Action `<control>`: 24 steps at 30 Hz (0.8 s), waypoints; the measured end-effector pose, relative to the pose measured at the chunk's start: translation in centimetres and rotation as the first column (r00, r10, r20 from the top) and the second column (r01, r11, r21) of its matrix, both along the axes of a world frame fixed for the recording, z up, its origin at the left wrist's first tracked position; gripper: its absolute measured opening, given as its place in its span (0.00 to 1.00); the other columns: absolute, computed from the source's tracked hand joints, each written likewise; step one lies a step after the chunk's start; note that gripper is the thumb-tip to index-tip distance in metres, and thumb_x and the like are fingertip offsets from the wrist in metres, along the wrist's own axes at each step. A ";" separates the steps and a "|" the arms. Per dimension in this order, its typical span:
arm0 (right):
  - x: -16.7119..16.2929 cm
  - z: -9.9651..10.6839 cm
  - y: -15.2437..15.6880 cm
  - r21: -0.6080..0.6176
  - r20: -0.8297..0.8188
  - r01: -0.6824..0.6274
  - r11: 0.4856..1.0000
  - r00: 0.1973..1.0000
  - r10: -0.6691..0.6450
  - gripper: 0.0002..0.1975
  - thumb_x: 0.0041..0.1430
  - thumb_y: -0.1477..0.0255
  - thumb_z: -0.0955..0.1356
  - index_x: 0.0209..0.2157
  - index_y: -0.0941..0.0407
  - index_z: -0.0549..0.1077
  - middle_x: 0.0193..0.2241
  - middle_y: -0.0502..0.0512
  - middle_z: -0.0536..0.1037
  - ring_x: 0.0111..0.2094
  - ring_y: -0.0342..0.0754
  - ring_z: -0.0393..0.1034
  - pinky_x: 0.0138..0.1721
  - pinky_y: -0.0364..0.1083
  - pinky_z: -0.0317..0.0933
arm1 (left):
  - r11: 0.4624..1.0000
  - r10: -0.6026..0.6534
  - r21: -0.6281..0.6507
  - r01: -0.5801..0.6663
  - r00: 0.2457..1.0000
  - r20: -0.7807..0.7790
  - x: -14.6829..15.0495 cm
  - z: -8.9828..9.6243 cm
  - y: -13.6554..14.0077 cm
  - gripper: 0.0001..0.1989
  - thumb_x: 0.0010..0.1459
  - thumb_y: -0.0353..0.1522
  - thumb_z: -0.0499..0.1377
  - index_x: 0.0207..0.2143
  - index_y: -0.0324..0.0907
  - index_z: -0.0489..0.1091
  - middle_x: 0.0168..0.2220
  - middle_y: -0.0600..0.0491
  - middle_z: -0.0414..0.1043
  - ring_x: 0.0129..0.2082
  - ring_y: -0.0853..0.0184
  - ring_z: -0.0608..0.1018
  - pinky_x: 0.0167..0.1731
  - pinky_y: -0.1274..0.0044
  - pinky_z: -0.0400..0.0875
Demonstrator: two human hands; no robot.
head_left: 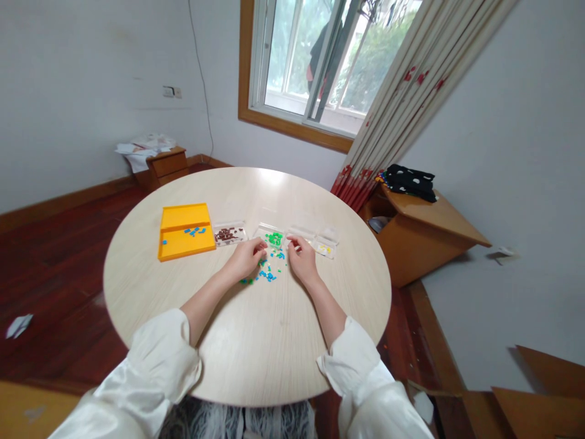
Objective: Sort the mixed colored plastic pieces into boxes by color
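Observation:
My left hand [247, 259] rests on the table by a loose scatter of small blue and green pieces [267, 276], its fingers curled together. Anything between those fingertips is too small to make out. Across the scatter, my right hand [301, 257] has thumb and fingers bent together near a clear box [260, 228] of green pieces [275, 238]. What it pinches, if anything, cannot be seen. Left of my left hand stands a clear box of dark brown pieces [227, 235]. Beyond my right hand, another clear box [331, 251] holds a few yellow pieces [324, 249].
A yellow two-part tray [185, 215] with several blue pieces [194, 231] lies at the left of the round table [256, 360]. A cabinet with dark cloth [411, 183] stands right, by the curtain [393, 110]. A small wooden cabinet [167, 166] stands back left.

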State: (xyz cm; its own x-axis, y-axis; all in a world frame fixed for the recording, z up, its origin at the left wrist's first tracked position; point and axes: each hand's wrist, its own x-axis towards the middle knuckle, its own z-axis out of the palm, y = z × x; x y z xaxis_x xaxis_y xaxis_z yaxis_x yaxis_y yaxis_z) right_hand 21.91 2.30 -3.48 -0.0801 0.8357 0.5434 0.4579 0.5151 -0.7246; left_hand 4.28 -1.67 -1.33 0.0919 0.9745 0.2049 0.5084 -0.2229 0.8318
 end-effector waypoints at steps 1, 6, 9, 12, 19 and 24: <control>0.0 0.0 0.0 -0.004 -0.004 -0.001 1.000 1.000 0.001 0.12 0.54 0.72 0.61 0.36 0.58 0.73 0.33 0.56 0.77 0.33 0.46 0.68 0.36 0.46 0.62 | 1.000 -0.002 -0.007 0.003 0.999 0.044 0.0 -0.2 0.1 0.08 0.52 0.30 0.53 0.34 0.39 0.68 0.29 0.50 0.75 0.32 0.65 0.77 0.35 0.74 0.69; -0.1 0.3 -0.4 0.044 0.035 -0.075 0.996 0.997 0.074 0.11 0.53 0.74 0.62 0.36 0.56 0.74 0.32 0.54 0.76 0.32 0.46 0.68 0.36 0.46 0.63 | 1.000 0.001 0.001 -0.001 0.982 0.187 -0.1 -0.7 0.4 0.16 0.51 0.27 0.53 0.44 0.39 0.65 0.28 0.52 0.75 0.29 0.66 0.78 0.34 0.75 0.70; -0.5 0.6 -1.0 0.088 0.106 -0.205 0.975 0.975 0.196 0.11 0.54 0.75 0.63 0.38 0.54 0.75 0.32 0.54 0.76 0.35 0.46 0.68 0.38 0.47 0.62 | 1.000 -0.006 0.000 0.006 0.978 0.208 0.0 -0.9 0.5 0.20 0.51 0.26 0.53 0.48 0.39 0.63 0.28 0.53 0.74 0.30 0.67 0.78 0.34 0.75 0.70; -0.9 0.8 -1.5 0.099 0.151 -0.306 0.947 0.945 0.290 0.11 0.55 0.74 0.65 0.40 0.53 0.75 0.32 0.54 0.76 0.36 0.47 0.68 0.41 0.48 0.62 | 0.999 -0.035 0.006 0.035 0.977 0.209 0.0 -0.9 0.4 0.22 0.50 0.26 0.53 0.50 0.39 0.62 0.28 0.53 0.75 0.30 0.67 0.78 0.35 0.75 0.70; -1.3 0.7 -1.9 0.005 0.146 -0.356 0.935 0.925 0.351 0.08 0.55 0.69 0.67 0.37 0.53 0.76 0.31 0.53 0.77 0.35 0.46 0.69 0.39 0.47 0.63 | 0.996 -0.092 0.011 0.091 0.978 0.186 0.3 -0.6 0.1 0.24 0.49 0.26 0.54 0.51 0.38 0.61 0.27 0.53 0.75 0.29 0.68 0.76 0.34 0.76 0.69; -1.0 0.7 -1.7 -0.058 0.119 -0.318 0.946 0.939 0.323 0.08 0.53 0.68 0.66 0.32 0.56 0.75 0.28 0.53 0.76 0.30 0.45 0.68 0.35 0.46 0.63 | 0.997 -0.083 0.008 0.083 0.984 0.156 0.5 -0.4 -0.1 0.23 0.50 0.27 0.54 0.51 0.37 0.62 0.26 0.53 0.74 0.26 0.68 0.75 0.31 0.77 0.68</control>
